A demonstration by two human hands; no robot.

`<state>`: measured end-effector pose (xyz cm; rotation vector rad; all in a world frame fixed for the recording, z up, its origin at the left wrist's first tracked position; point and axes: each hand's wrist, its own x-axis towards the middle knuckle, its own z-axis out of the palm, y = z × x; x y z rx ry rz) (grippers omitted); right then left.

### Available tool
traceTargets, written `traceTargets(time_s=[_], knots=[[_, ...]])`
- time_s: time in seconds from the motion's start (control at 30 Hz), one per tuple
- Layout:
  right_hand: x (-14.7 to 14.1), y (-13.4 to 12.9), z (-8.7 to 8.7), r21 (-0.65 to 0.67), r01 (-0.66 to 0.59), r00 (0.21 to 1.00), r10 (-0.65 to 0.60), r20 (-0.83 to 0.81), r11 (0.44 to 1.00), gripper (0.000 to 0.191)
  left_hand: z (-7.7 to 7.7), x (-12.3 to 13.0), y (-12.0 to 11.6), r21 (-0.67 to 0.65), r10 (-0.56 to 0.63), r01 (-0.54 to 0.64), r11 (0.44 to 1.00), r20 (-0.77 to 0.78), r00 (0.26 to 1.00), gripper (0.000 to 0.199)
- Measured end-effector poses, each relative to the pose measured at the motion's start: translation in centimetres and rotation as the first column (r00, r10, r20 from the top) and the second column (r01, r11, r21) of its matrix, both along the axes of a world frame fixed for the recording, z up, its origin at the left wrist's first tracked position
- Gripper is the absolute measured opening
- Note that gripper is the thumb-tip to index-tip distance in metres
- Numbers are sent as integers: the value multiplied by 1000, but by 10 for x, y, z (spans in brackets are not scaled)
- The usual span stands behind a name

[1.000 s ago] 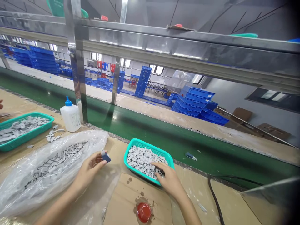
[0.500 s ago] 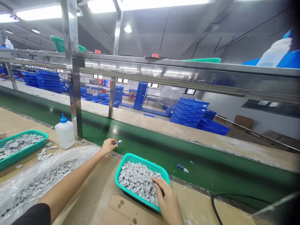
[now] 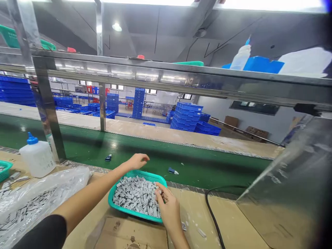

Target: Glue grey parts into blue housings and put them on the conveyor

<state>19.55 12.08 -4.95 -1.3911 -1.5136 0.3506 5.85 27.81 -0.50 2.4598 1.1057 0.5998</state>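
My left hand [image 3: 138, 161] reaches over the green conveyor belt [image 3: 135, 147], just behind the basket. Its fingers stretch to the right, apart and holding nothing. A teal plastic basket [image 3: 129, 214] full of small grey plastic pieces [image 3: 136, 195] sits at the belt's near edge. At its right side my right hand [image 3: 168, 205] has thumb and fingers closed on a small grey plastic piece, mostly hidden by the fingertips. On the belt lie two dark blue parts with whitish tips: one blue part [image 3: 108, 158] left of my left hand, the other blue part [image 3: 173, 171] to its right.
A white bottle with a blue cap [image 3: 37, 157] stands at left, by a metal post [image 3: 48, 114]. A clear bag [image 3: 64, 186] of grey pieces lies in front of it. Cardboard [image 3: 129, 233] lies before the basket. A black cable [image 3: 211, 211] and an upright panel [image 3: 290, 186] are at right.
My left hand has let go of a dark blue part, leaving it on the belt, and moved right. The view has swung right. My right hand stays at the basket's right side.
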Motion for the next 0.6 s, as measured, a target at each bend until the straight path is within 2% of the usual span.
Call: traceTargets(time_s=[0.07,0.13,0.23,0.3,0.37,0.47,0.53,0.6], knots=[[0,-1,-1,-6,-8,1000,8,-14,1000,24,6,48,-6,14,-132,135,991,-110,985,29],[1,-1,-1,-2,-18,1000,18,-16,1000,18,5,91,-15,19,-190,198,980,-216,958,37],[3,0,2,23,-34,999,34,-2,999,18,-1,136,-21,-3,-186,198,980,-360,914,39],[5,0,4,45,-50,999,50,8,998,20,-4,151,-19,-35,-156,156,987,-426,891,34],[7,1,5,63,-71,997,70,17,995,24,-3,155,-14,-60,-129,115,992,-447,885,29],[9,3,6,80,-114,993,112,20,990,31,6,144,-7,-82,-110,85,993,-380,919,25],[9,4,4,77,-142,990,142,2,987,30,15,126,-8,-88,-103,82,993,-263,959,25],[9,5,1,56,-161,986,163,-39,985,27,25,100,-16,-93,-100,92,991,-80,992,24]])
